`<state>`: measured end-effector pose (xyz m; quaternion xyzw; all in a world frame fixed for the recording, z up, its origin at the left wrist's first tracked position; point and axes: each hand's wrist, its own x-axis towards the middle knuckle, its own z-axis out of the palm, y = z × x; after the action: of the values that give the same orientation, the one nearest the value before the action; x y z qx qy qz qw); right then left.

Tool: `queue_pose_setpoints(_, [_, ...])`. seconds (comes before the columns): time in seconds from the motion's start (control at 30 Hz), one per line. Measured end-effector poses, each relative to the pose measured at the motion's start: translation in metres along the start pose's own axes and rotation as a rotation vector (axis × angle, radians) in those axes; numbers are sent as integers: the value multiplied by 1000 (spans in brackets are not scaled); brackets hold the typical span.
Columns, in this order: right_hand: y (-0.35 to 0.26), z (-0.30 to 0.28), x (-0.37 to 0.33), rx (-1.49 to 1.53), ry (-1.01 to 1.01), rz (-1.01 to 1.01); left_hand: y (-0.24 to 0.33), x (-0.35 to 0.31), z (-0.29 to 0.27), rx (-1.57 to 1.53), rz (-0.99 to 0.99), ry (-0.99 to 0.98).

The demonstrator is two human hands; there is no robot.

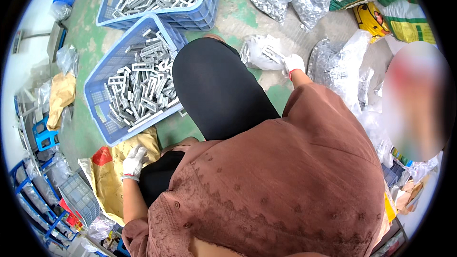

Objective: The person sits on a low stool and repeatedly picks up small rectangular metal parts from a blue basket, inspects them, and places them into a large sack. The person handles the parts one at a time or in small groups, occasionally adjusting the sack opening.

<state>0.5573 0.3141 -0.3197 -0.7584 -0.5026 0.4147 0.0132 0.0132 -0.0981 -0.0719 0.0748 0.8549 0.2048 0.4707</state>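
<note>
Reaching out over the green floor, right hand (293, 63), white-gloved, fingers pinched on a small metal frame (273, 54) at the mouth of a clear plastic bag (257, 52). Left hand (134, 161), also gloved, rests down by the hip on a tan paper sack (112, 181), fingers loosely spread, holding nothing. Blue crate (102, 97) of grey metal frames sits just beside the black-clad knee (214, 81); second crate (202, 12) beyond it.

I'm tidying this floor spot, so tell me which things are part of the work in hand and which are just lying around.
In use:
- right hand gripping a metal piece at the clear bag
- left hand resting on the brown sack
- blue crates of metal frames

Lying about:
- green and yellow printed sacks
- small blue stool
</note>
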Motion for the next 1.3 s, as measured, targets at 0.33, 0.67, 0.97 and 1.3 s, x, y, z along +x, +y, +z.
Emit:
queue_pose_setpoints(0.33, [-62,-80,-79,-167,394,-439,-6,34,5,-12,87,-83])
queue_pose_setpoints(0.67, [-91,-89,-132,129,158,-522,-9,33,-4,315,221,-42])
queue_pose_setpoints(0.97, [-47,-108,-14,-722,-179,-663,24,36,-3,210,447,-60])
queue_pose_setpoints(1.3, [-410,-38,-226,-957,146,-1445,95,-3,19,-493,418,-183])
